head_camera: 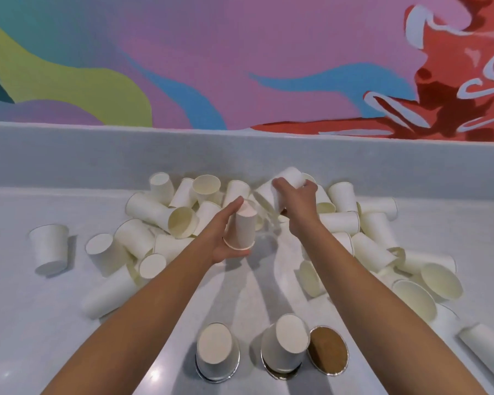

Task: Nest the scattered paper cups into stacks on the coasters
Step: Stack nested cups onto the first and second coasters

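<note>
Nearest on the white counter point(248, 297) sit three round coasters in a row. The left coaster point(203, 373) carries a cup point(217, 352) turned bottom up. The middle coaster point(280, 375) carries another upturned cup point(285, 344), which leans a little to the left. The right coaster point(328, 350), brown with a silver rim, lies bare, just beside the middle one.

Both forearms reach out over the coasters toward the heap. The left hand point(226, 242) holds a bottom-up cup point(241, 226) above the counter, with the fingers laid along its side and the thumb under its rim. Further out, the right hand point(300, 201) closes its fingers around a tilted cup point(290, 178) at the top of the pile.

Loose cups crowd both sides of the hands. A left heap point(160, 218) lies mostly on its sides, some mouths facing the camera. A right heap point(382, 246) spreads down toward the near right edge, where one long cup point(485, 343) lies alone. Well apart on the far left stands a single upturned cup point(50, 249).

Behind the heap rises a pale ledge point(240, 155), and above it a painted wall point(240, 67) in pink, blue, green and red.
</note>
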Motion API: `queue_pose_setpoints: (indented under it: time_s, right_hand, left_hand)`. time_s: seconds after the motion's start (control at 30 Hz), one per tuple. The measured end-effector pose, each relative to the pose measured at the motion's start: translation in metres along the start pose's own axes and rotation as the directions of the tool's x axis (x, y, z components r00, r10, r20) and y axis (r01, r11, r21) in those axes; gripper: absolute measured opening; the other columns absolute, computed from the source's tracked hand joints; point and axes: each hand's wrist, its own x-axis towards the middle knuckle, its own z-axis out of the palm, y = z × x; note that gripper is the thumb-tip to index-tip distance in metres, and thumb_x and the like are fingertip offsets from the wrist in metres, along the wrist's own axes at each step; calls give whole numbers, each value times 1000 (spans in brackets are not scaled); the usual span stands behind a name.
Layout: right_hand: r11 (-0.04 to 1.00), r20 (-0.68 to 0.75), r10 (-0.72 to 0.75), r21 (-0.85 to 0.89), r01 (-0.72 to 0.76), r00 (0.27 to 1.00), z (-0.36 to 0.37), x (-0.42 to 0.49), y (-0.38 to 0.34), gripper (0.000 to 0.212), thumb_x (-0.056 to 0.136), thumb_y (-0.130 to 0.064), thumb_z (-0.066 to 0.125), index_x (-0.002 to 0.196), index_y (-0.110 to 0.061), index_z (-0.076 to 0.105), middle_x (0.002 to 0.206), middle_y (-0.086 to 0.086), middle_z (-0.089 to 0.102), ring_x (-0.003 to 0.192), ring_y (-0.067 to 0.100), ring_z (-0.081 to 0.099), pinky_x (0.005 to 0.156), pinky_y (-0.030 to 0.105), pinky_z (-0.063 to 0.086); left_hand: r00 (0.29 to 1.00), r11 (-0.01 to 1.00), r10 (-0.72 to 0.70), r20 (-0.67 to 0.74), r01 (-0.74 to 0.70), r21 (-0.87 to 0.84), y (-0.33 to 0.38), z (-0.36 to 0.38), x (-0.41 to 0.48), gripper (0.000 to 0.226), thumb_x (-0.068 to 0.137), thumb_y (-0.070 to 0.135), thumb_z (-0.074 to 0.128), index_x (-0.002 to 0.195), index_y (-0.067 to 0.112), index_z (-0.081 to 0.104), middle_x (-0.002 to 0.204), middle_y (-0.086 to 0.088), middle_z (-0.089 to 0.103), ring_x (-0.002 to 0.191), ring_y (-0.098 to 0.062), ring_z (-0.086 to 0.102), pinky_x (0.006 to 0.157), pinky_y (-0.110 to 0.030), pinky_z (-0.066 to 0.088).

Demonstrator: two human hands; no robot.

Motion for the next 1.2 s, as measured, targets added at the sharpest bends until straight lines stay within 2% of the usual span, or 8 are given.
queue_pose_setpoints:
  time_s: [0.13, 0.27, 0.57, 0.73, 0.97, 1.03, 1.1, 1.2]
  right_hand:
    - [973, 99, -203, -92, 212, 974, 6, -22, -11, 84, 71, -31, 74, 139, -20, 27, 132, 8, 48, 115, 26, 55, 98, 46, 50]
    - [753, 323, -421, -398, 525, 848, 4, -38, -3, 83, 78, -22, 76, 142, -22, 23, 139, 5, 45, 119, 23, 51, 101, 38, 48]
    - [469, 605, -430, -485, 738, 670, -14, -36, 15, 74, 75, -35, 75, 138, -21, 38, 129, -2, 55, 115, 19, 53, 91, 34, 47]
    - [543, 613, -346, -486, 684, 710, -37, -24, 12, 78, 80, -38, 74, 146, -23, 34, 142, -1, 49, 125, 18, 49, 99, 38, 47]
    - [684, 625, -155, -490, 540, 765, -88, -8, -2, 61, 86, -22, 66, 142, -22, 42, 128, 1, 56, 116, 13, 51, 101, 31, 42]
    - [353, 620, -116, -704, 616, 776, -100, 3, 1, 65, 80, -24, 61, 141, -22, 41, 131, 3, 54, 121, 21, 47, 101, 37, 39]
    - [-192, 583, -5, -798, 571, 813, -105, 10, 8, 65, 81, -26, 58, 142, -23, 36, 135, 3, 49, 129, 28, 38, 103, 44, 31]
    - [-496, 549, 129, -685, 533, 826, -107, 16, 24, 57, 85, -24, 55, 139, -20, 37, 136, 6, 47, 131, 30, 33, 107, 46, 24]
  left_hand:
    - [998, 994, 43, -37, -39, 99, -2, 7, 1, 75, 69, 72, 65, 126, 24, 55, 125, -3, 57, 117, -28, 55, 91, -57, 49]
    - [1000, 999, 10, -12, -9, 35, 3, 12, 1, 89, 72, 82, 46, 131, 16, 49, 132, -12, 54, 119, -33, 54, 83, -53, 55]
    - [999, 998, -26, 36, 24, 62, 10, 20, -6, 86, 64, 69, 70, 129, 16, 51, 124, -10, 60, 112, -31, 58, 93, -50, 49]
    - [996, 990, -86, 6, 85, 110, 0, 27, 4, 64, 81, 63, 60, 120, 12, 57, 113, -12, 60, 100, -27, 60, 80, -43, 54]
    - [988, 983, -153, -28, 155, 97, -15, 38, 22, 27, 98, 17, 47, 124, 13, 51, 129, -12, 53, 112, -29, 52, 71, -42, 51]
    - [987, 984, -159, -38, 161, 71, -15, 36, 27, 29, 97, 14, 49, 125, 13, 50, 134, -12, 51, 120, -31, 50, 72, -44, 51]
    - [986, 984, -156, -56, 160, 76, -16, 33, 31, 29, 97, 13, 48, 126, 13, 50, 135, -12, 51, 121, -32, 50, 70, -44, 52]
    - [986, 983, -156, -60, 161, 89, -16, 32, 35, 32, 97, 14, 48, 129, 14, 49, 136, -12, 52, 122, -34, 51, 72, -45, 52]
